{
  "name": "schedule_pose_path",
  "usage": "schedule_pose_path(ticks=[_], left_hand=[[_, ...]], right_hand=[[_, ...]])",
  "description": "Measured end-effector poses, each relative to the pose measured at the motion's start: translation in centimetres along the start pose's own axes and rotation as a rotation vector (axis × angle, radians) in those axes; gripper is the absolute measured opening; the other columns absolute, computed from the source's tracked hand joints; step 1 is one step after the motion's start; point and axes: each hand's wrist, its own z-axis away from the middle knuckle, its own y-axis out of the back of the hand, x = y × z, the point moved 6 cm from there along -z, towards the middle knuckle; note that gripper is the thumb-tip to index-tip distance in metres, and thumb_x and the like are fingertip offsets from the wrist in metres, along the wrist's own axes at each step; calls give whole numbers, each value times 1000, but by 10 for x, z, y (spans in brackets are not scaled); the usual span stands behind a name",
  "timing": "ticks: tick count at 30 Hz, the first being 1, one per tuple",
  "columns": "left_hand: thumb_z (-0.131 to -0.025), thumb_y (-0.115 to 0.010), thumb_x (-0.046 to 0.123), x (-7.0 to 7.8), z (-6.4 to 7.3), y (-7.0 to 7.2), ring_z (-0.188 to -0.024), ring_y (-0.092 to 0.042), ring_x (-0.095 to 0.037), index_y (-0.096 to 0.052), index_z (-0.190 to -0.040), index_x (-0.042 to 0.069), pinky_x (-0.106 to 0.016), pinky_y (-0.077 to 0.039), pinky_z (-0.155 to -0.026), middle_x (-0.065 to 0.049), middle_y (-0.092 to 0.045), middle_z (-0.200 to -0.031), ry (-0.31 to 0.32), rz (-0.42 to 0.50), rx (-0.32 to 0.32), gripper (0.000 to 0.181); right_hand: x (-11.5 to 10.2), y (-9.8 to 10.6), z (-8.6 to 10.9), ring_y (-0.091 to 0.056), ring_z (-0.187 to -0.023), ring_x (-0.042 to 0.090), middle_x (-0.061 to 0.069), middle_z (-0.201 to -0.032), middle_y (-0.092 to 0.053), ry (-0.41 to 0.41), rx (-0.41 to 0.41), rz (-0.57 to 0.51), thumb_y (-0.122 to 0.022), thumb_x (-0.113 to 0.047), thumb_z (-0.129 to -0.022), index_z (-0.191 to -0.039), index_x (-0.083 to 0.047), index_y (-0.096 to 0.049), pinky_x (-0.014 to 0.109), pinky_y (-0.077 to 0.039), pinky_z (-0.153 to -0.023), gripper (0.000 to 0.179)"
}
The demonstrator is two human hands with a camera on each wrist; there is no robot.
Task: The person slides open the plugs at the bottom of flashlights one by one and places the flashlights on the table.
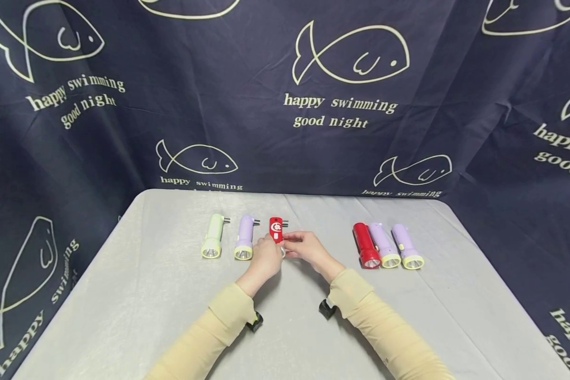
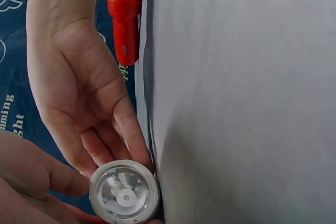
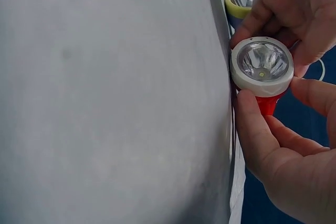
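A red flashlight (image 1: 276, 226) with a white head (image 3: 262, 66) lies on the table between both hands, its lens toward me. Two metal plug prongs (image 1: 285, 224) stick out to the right near its far end. My left hand (image 1: 266, 255) grips the head from the left, partly covering it in the head view. From the right, my right hand (image 1: 309, 247) holds the same head between thumb and fingers (image 3: 253, 111). Left of the hands lie a purple flashlight (image 1: 245, 232) and a pale green one (image 1: 214, 232), both with prongs out.
To the right stands a group of a red flashlight (image 1: 364, 243) and two purple ones, one in the middle (image 1: 381, 238) and one at the far right (image 1: 402, 240). They lie on a grey-covered table (image 1: 285, 332). A dark blue fish-print curtain (image 1: 256, 95) hangs behind.
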Motion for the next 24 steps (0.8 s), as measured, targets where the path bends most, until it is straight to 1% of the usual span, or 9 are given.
schedule_pose_path(ticks=[2,5,8,11,15,17,20,22,24], left_hand=[[-94,-51,14,2,1,0,-94,-57,-42,-47,-116,-20,-49,-46,-86,-30,-59,-96,-7,-11,-7,41],[-95,-50,16,2,1,0,-101,-55,-43,-42,-123,-22,-49,-43,-91,-32,-58,-104,-13,7,-27,48],[-94,-48,14,1,1,0,-106,-53,-45,-40,-126,-22,-50,-42,-95,-34,-56,-112,-2,29,-54,49],[-94,-48,17,-1,-1,0,-109,-52,-45,-39,-128,-21,-51,-41,-97,-33,-55,-116,9,48,-80,51],[-94,-54,24,1,-2,4,-112,-52,-44,-40,-129,-17,-51,-41,-97,-30,-55,-117,6,69,-97,56],[-93,-56,24,3,-2,8,-115,-50,-43,-40,-131,-16,-50,-40,-99,-30,-54,-120,0,74,-98,58],[-93,-54,20,11,-2,14,-121,-46,-43,-37,-135,-16,-49,-37,-104,-31,-49,-130,-34,70,-88,58],[-94,-52,18,17,-2,17,-125,-43,-43,-36,-136,-15,-49,-34,-107,-30,-45,-136,-49,75,-94,56],[-94,-50,17,24,-2,19,-128,-40,-43,-36,-136,-14,-48,-31,-109,-29,-43,-138,-75,78,-103,54]], right_hand=[[0,0,0,-66,-75,12,28,-113,-62,2,-2,8,-60,0,-87,-120,15,-54,33,-57,-79,37],[-2,1,1,-65,-76,11,29,-114,-61,9,-15,16,-59,0,-87,-121,16,-53,35,-56,-81,38],[-4,1,4,-66,-79,13,30,-116,-60,13,-38,28,-59,-1,-88,-122,17,-51,37,-55,-82,40],[-7,3,8,-68,-85,20,31,-115,-60,17,-57,48,-60,-2,-88,-124,17,-50,38,-55,-83,42],[-13,9,13,-67,-94,33,30,-113,-61,24,-60,109,-61,-4,-88,-125,15,-50,40,-54,-84,43],[-18,13,16,-65,-97,38,30,-113,-61,34,-62,136,-62,-5,-88,-126,14,-50,42,-54,-85,44],[-24,20,19,-63,-99,41,30,-114,-60,52,-70,161,-62,-6,-89,-128,14,-48,44,-53,-85,46],[-28,25,21,-63,-100,41,31,-115,-59,62,-79,171,-61,-6,-89,-129,15,-46,43,-54,-85,47],[-31,32,23,-63,-100,38,30,-115,-59,65,-78,187,-60,-6,-90,-130,15,-45,40,-55,-83,47]])
